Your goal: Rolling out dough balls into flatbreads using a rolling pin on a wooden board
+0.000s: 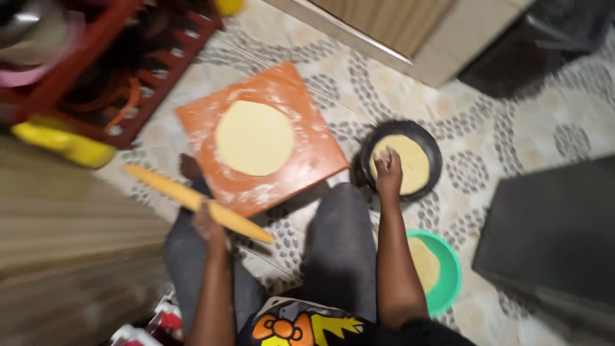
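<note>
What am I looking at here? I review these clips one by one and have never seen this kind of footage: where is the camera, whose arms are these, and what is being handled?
There is no machine here. The single picture comes from a camera worn on a person's head, looking down at their own lap, arms and the patterned tile floor. The person appears to be seated low, knees in grey trousers.

The left hand grips a long yellowish rolling pin, held at a slant above the knee. The right hand reaches into a black round pan and touches the pale flatbread lying in it.

Ahead sits an orange square board dusted with flour, carrying a rolled-out round of dough. By the right arm, a green bowl holds more dough. A red rack stands at upper left. The picture is somewhat blurred.
</note>
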